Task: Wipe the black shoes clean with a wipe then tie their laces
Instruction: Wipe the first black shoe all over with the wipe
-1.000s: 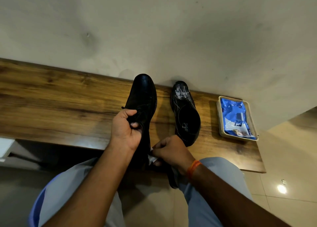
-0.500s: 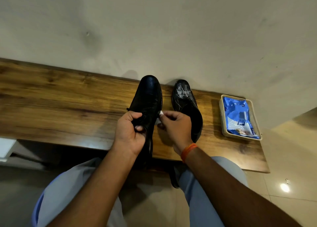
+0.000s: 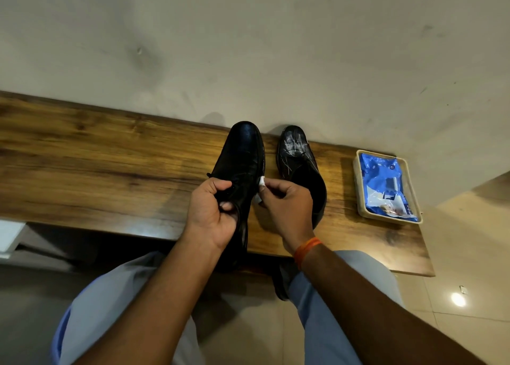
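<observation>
Left hand is gripping the left shoe at the counter's front edge; right hand is pinching a wipe, apparently against its side.

The tabletop is brown wood grain with a soft sheen. The left black shoe looks like smooth, glossy leather; the right black shoe is shiny but streaked with pale scuffs. The blue wipes packet is glossy plastic film in a beige tray.

A plain indoor room: wooden bench against a scuffed wall, glossy tiled floor.
</observation>
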